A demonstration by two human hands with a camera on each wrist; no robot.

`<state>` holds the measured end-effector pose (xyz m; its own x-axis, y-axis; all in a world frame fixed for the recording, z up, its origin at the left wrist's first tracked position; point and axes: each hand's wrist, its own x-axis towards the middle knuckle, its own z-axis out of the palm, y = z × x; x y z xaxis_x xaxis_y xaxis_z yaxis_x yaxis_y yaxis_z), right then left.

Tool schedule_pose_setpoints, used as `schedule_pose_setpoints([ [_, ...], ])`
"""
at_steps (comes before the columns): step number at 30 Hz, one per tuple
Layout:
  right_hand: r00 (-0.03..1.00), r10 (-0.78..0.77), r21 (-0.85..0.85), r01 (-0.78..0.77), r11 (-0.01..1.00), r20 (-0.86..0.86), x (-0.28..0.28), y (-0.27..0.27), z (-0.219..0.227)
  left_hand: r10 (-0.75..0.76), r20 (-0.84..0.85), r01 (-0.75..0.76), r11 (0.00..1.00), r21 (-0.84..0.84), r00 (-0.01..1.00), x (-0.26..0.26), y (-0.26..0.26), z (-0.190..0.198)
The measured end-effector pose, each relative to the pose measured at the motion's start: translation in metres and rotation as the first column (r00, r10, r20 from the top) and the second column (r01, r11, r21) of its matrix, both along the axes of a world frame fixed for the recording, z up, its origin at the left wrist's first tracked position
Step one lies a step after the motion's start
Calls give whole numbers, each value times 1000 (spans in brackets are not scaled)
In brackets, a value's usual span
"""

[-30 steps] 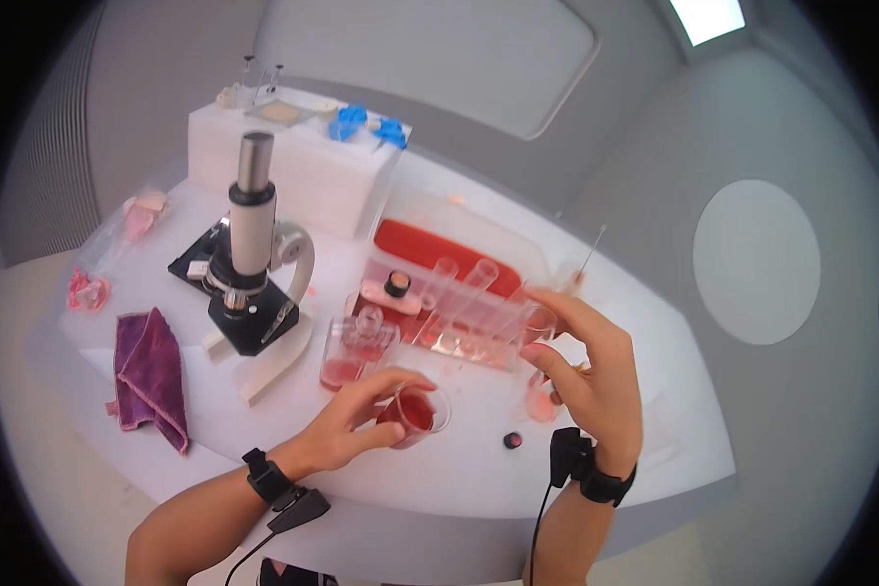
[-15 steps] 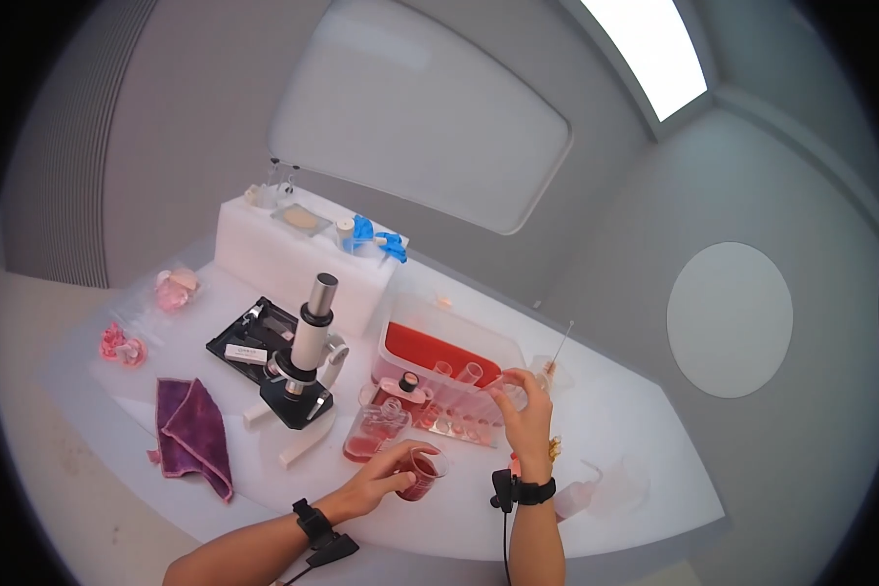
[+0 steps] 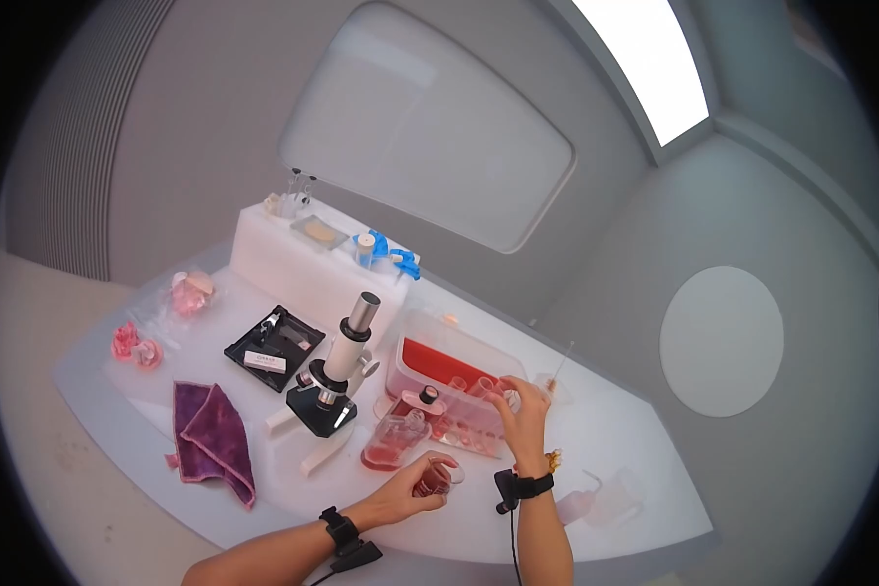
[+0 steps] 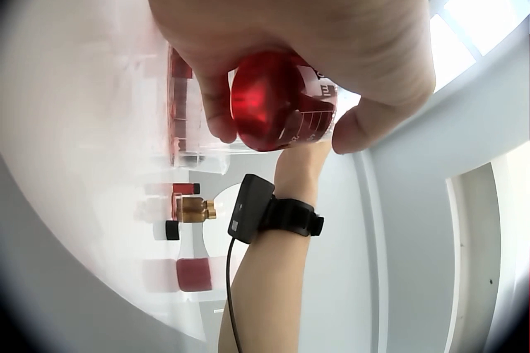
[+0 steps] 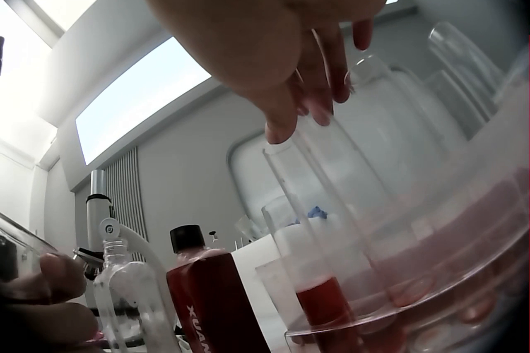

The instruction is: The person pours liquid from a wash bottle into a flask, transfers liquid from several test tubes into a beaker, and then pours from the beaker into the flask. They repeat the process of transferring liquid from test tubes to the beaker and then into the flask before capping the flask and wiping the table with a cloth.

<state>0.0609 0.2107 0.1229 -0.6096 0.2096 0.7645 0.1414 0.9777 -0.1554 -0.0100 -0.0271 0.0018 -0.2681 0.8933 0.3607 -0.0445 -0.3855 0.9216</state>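
Note:
In the head view my left hand [image 3: 400, 496] grips a small glass beaker [image 3: 438, 477] of red liquid near the table's front. The left wrist view shows its fingers and thumb curled round the beaker's graduated side. My right hand [image 3: 527, 420] is over the right end of a clear rack [image 3: 469, 435]. Seen from the right wrist, its thumb and fingertips pinch the rim of a clear test tube [image 5: 310, 204], which stands tilted with red liquid low in it. Other tubes stand beside it. A red bottle with a black cap [image 5: 211, 303] and a clear bottle [image 5: 132, 299] stand left of the rack.
Behind the rack is a translucent bin [image 3: 397, 366] of red liquid. A microscope [image 3: 344, 361], black tray [image 3: 303, 327] and purple cloth [image 3: 210, 439] lie leftward. Blue gloves [image 3: 405, 264] rest on a white block [image 3: 303, 273] at the back. A pink wash bottle [image 3: 578, 503] stands right.
The head view has tilted up and shifted, so the table sits lower and farther off. My right hand stays at the rack's right end; my left still holds the beaker.

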Motion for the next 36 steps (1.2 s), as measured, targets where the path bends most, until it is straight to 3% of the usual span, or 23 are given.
schedule_pose_setpoints([
  [3,999,10,-37,-9,999,40,-9,7,0,-1,-20,2,996,88,1000,1,6,-8],
  [6,997,-5,-40,8,999,74,-13,15,3,11,-59,-10,1000,16,998,0,4,-6],
  [8,992,-37,52,31,998,122,-12,17,8,4,-75,-4,1000,0,997,-1,6,-8],
  [15,970,10,2,-11,1000,243,-11,24,34,-6,-87,6,1000,-6,996,-1,7,-8],
  [18,956,37,-112,-4,994,292,-13,30,42,-20,-106,21,1000,3,994,-2,7,-8],
  [21,901,51,-146,13,989,430,-14,28,56,-31,-126,30,1000,-8,992,-3,11,-13],
  [23,839,102,-272,56,961,535,-16,23,63,-26,-119,26,1000,-6,993,-3,12,-13],
  [31,746,45,-93,22,995,665,-31,48,33,-31,-138,31,1000,-6,990,-2,11,-11],
  [36,686,-30,-8,52,999,727,-35,26,45,-18,-143,17,1000,-9,990,-3,7,-9],
])
